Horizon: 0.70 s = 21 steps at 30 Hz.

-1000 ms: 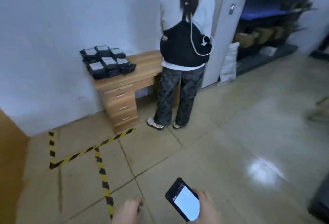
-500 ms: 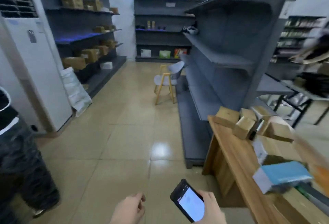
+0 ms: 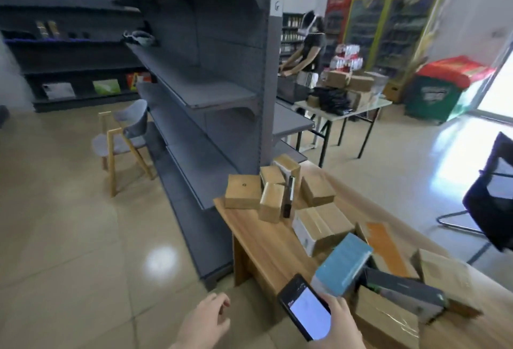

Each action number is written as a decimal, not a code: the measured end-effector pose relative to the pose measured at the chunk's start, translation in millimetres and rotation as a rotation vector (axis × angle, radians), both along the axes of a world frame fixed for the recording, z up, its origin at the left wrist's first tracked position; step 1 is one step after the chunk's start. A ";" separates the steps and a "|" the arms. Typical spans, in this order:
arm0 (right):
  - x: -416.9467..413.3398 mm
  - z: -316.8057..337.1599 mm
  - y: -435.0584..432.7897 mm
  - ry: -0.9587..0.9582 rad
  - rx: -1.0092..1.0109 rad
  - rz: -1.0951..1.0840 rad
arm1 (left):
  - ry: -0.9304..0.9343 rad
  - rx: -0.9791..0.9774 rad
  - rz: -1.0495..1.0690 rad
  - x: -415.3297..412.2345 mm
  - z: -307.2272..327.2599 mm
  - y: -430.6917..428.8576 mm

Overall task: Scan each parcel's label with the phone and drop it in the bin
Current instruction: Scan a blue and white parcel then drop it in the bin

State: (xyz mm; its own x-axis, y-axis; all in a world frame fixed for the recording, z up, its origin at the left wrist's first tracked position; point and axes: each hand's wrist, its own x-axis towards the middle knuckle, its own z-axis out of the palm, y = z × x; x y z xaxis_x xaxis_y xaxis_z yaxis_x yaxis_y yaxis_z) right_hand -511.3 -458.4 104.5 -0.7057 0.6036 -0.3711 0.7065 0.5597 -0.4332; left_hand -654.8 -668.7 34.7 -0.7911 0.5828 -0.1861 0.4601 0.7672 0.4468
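Head: right grip (image 3: pixel 338 323) grasping phone (image 3: pixel 305 307) by desk (image 3: pixel 266 243) edge; left grip (image 3: pixel 205 323) released, over open floor (image 3: pixel 83 237).

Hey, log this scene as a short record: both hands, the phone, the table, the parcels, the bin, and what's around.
Left hand: loosely curled, holds nothing
Right hand: holds the phone
Phone screen: lit, facing up
Table: wooden, ahead and right of the hands
Parcels: cardboard boxes and a blue box piled on it, none picked up
Bin: not in view
Surroundings: grey shelving, chair, another person at a far table
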 end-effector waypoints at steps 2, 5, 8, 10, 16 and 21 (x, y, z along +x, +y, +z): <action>12.3 0.8 43.1 0.258 -0.006 -0.069 | -0.016 0.022 -0.041 -17.7 -2.1 38.3; -7.4 0.4 96.0 0.095 -0.004 -0.053 | -0.030 0.030 -0.091 -39.5 -0.4 89.8; -16.9 -3.8 124.1 0.163 -0.032 -0.110 | -0.021 0.021 -0.106 -58.7 8.0 135.1; -21.0 -4.3 144.9 0.161 -0.029 -0.135 | -0.018 0.016 -0.128 -67.8 13.7 165.5; -12.5 -7.8 187.4 0.148 -0.031 -0.304 | -0.103 -0.036 -0.361 -46.2 5.3 253.3; 13.0 -10.3 201.3 0.073 -0.016 -0.443 | -0.183 -0.229 -0.521 -15.3 -17.8 304.4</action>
